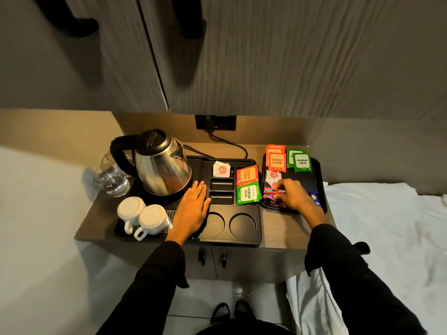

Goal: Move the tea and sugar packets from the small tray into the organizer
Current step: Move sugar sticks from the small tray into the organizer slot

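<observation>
The small black tray (318, 175) at the right holds orange Classic Assam packets (276, 160), green Premium Green packets (301, 162), white sachets (272, 176), red stick packets (271, 191) and a blue packet (314, 198). My right hand (291, 195) rests in the tray with fingers pinching the red stick packets. The black organizer (242, 238) to the left has a white sachet (220, 169), an orange tea packet (246, 174) and a green tea packet (248, 192) in its compartments. My left hand (192, 209) lies flat and open on the organizer.
A steel kettle (160, 165) stands on the organizer's left part, its cord running to a wall socket (215, 122). Two upturned white cups (142, 215) and two glasses (111, 181) sit at the left. White bedding (387, 226) lies to the right.
</observation>
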